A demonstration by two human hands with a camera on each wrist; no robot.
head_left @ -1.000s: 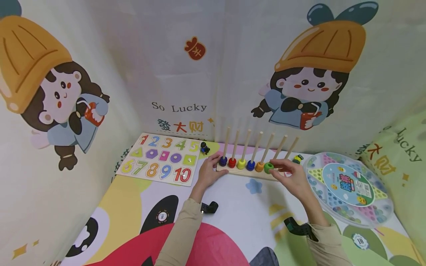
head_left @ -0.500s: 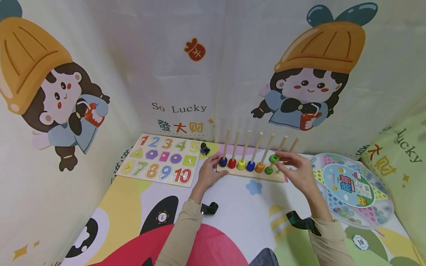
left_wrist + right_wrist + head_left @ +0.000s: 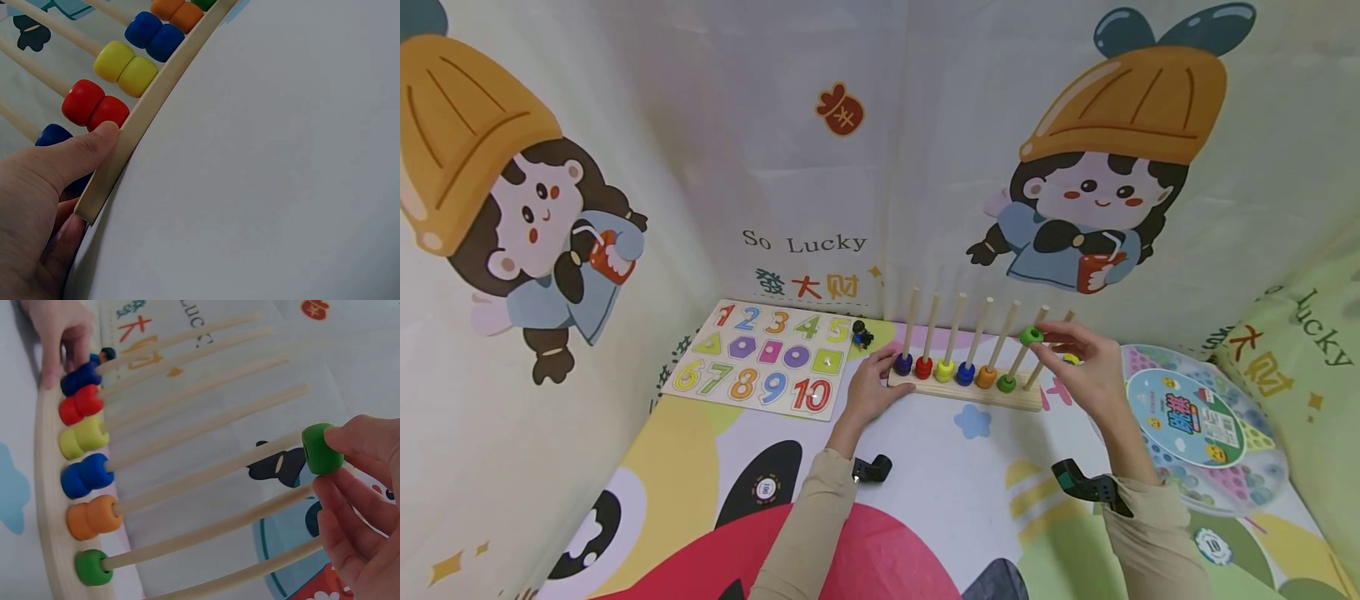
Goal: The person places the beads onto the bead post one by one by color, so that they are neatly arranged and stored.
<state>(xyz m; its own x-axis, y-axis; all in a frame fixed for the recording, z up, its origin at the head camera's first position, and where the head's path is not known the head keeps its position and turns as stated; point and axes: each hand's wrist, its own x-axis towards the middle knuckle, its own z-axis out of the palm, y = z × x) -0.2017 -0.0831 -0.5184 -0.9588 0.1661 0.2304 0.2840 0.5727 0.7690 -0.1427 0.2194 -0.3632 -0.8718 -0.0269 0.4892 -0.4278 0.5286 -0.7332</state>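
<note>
A wooden bead-stacking rack (image 3: 970, 394) has a row of upright pegs, with pairs of blue, red, yellow, blue and orange beads (image 3: 94, 515) at their bases. One green bead (image 3: 94, 567) sits at the foot of the sixth peg; the last peg is bare. My left hand (image 3: 871, 387) grips the rack's left end, its thumb along the front edge beside the red beads (image 3: 97, 103). Between thumb and fingers, my right hand (image 3: 1086, 367) pinches a second green bead (image 3: 323, 449). In the head view that bead overlaps the upper part of the sixth peg.
Left of the rack lies a number-and-shape puzzle board (image 3: 760, 358), with a small dark figure (image 3: 861, 335) near its corner. A round board game in clear packaging (image 3: 1187, 417) lies at the right. A printed cloth wall (image 3: 925, 167) rises close behind the pegs.
My right hand has lifted the green bead up from the one below it, along the sixth peg, moving up and slightly right. My left hand keeps its hold on the rack.
</note>
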